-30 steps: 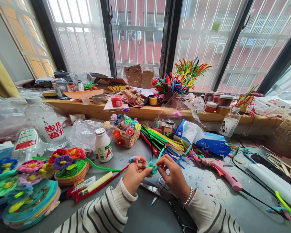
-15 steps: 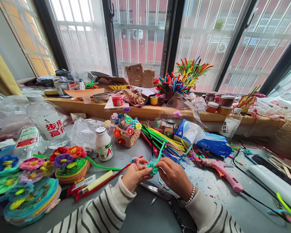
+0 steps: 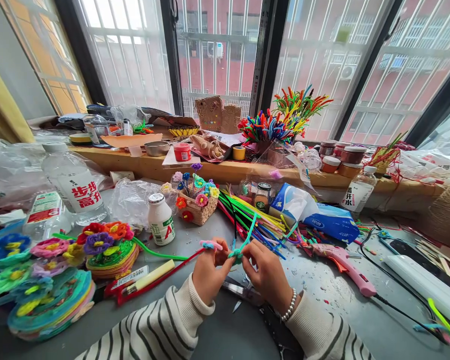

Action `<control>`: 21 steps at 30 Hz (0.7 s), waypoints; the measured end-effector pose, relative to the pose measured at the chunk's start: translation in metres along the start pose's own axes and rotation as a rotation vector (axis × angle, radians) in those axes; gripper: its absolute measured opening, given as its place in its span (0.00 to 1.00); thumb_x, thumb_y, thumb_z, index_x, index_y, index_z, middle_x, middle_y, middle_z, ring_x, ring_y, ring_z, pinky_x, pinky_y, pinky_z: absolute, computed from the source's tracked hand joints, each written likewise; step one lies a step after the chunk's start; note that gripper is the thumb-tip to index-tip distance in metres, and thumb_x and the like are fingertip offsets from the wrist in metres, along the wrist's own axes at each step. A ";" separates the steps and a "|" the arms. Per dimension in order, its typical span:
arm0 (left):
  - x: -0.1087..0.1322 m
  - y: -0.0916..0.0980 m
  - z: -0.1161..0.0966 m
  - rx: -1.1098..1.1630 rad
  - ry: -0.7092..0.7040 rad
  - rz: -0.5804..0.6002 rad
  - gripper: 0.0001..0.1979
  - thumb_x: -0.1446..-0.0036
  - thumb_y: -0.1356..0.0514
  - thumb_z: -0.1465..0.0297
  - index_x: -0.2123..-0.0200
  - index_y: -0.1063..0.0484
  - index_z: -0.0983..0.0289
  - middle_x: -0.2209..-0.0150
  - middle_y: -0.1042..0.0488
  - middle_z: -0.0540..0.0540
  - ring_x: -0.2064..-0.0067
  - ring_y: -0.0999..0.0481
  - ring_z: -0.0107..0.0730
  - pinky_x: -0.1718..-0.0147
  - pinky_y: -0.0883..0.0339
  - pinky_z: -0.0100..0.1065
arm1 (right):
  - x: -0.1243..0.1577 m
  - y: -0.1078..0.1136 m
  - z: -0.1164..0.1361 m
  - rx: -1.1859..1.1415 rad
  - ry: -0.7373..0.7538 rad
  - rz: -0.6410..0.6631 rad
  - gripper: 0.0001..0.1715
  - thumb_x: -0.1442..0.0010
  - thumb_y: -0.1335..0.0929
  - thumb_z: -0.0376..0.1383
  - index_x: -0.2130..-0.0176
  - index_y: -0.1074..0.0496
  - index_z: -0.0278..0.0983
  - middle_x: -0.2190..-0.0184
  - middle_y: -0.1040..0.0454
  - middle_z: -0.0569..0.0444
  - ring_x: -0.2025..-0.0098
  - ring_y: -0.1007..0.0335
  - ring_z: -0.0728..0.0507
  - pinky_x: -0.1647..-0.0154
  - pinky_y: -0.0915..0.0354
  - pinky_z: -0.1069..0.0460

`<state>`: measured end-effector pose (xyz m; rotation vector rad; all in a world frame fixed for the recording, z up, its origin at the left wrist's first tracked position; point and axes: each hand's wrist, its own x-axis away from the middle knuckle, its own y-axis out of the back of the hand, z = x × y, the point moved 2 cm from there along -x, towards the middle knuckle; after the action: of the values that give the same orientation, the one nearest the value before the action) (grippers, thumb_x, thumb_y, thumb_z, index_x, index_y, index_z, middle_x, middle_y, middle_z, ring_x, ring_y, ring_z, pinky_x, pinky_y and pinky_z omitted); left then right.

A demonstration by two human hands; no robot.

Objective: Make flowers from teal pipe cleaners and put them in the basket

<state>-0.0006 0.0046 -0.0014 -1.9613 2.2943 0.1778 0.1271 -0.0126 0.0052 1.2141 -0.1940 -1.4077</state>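
Head view gives me little free room. The only bare stretch of the grey table (image 3: 225, 335) is the strip near its front edge, under my wrists. The far side ends at a wooden shelf (image 3: 232, 172) crowded with jars and craft bits below the window.

To the left, a stack of flower discs (image 3: 48, 305) fills the corner. A white milk bottle (image 3: 160, 226) and a small woven basket (image 3: 198, 210) stand just beyond my left hand (image 3: 210, 267). A heap of loose pipe cleaners (image 3: 255, 220) lies right behind both hands, and a blue tissue pack (image 3: 330, 225) and a pink glue gun (image 3: 341, 265) close off the right. Scissors (image 3: 240, 295) lie on the table directly beneath my hands.

A teal pipe-cleaner flower (image 3: 237, 255) sits above the table between my hands. My left hand pinches it from one side and my right hand (image 3: 266, 275) from the other, fingertips nearly meeting. Its loose teal stem points up and away towards the heap.
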 end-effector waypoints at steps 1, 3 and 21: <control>0.001 0.000 -0.001 -0.047 -0.037 -0.012 0.12 0.62 0.41 0.73 0.76 0.43 0.62 0.79 0.40 0.45 0.77 0.34 0.25 0.75 0.38 0.28 | 0.000 -0.001 0.001 -0.046 -0.054 -0.018 0.04 0.50 0.41 0.29 0.75 0.39 0.36 0.78 0.40 0.56 0.75 0.43 0.50 0.76 0.45 0.56; 0.002 -0.001 -0.003 -0.101 -0.099 -0.041 0.10 0.62 0.41 0.73 0.76 0.41 0.61 0.77 0.39 0.47 0.75 0.33 0.27 0.73 0.38 0.29 | -0.001 -0.002 0.002 -0.134 -0.142 -0.060 0.05 0.52 0.40 0.29 0.77 0.40 0.36 0.78 0.41 0.57 0.77 0.44 0.51 0.78 0.46 0.57; -0.013 0.007 0.011 0.317 0.402 0.102 0.22 0.69 0.36 0.72 0.75 0.49 0.62 0.81 0.33 0.45 0.76 0.29 0.28 0.77 0.36 0.30 | -0.003 0.014 -0.010 -0.116 0.059 -0.113 0.10 0.51 0.39 0.30 0.66 0.34 0.38 0.67 0.38 0.51 0.65 0.42 0.46 0.66 0.41 0.51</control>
<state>-0.0054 0.0204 -0.0102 -1.8474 2.4589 -0.5878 0.1423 -0.0089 0.0130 1.1835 -0.0024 -1.4584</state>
